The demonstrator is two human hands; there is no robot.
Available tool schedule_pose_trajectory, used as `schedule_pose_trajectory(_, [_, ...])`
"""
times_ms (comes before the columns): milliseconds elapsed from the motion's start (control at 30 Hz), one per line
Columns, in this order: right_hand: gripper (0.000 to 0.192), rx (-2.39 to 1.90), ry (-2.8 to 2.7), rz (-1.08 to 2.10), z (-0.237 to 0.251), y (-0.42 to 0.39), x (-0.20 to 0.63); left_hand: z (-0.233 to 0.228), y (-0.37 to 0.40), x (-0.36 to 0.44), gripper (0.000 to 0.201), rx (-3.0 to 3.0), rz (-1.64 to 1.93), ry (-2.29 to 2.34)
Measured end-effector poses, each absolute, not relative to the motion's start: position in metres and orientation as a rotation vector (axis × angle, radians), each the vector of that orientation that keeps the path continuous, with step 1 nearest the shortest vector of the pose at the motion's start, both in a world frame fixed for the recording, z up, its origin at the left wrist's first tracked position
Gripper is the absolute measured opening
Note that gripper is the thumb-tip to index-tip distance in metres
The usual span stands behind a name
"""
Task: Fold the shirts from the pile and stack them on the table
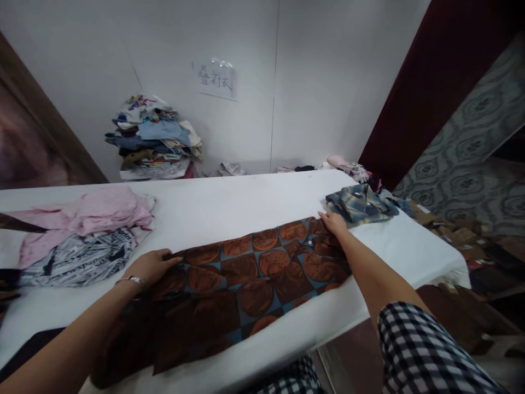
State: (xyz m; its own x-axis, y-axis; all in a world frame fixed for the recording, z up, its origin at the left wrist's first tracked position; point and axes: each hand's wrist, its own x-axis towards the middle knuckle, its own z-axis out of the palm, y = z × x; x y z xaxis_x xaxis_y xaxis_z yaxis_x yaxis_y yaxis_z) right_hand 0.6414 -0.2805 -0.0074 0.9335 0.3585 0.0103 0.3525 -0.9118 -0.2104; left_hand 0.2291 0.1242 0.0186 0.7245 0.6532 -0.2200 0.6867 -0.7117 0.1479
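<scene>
A brown shirt with round orange shapes on blue squares point(246, 279) lies spread across the white table point(238, 197), its lower part hanging over the near edge. My left hand point(151, 265), with a metal bracelet at the wrist, rests flat on the shirt's left end. My right hand point(333, 222) presses on the shirt's right end, by a white button. Both hands lie on the cloth with fingers together; neither lifts it.
A blue plaid garment point(361, 203) lies crumpled just beyond my right hand. Pink cloth point(90, 216) and a black-and-white printed garment point(80, 258) sit at the table's left. A tall pile of clothes point(153, 139) stands against the back wall. Boxes point(463, 238) clutter the floor on the right.
</scene>
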Motion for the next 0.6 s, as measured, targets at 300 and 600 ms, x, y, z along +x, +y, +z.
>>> schedule_pose_trajectory(300, [0.059, -2.891, -0.495, 0.012, -0.002, -0.275, 0.64, 0.015, 0.126, 0.235, 0.038, 2.764, -0.225, 1.108])
schedule_pose_trajectory(600, [0.047, -2.414, -1.221, -0.327, 0.011, -0.241, 0.549, 0.023, 0.133, 0.214, 0.055, 2.595, -0.167, 1.037])
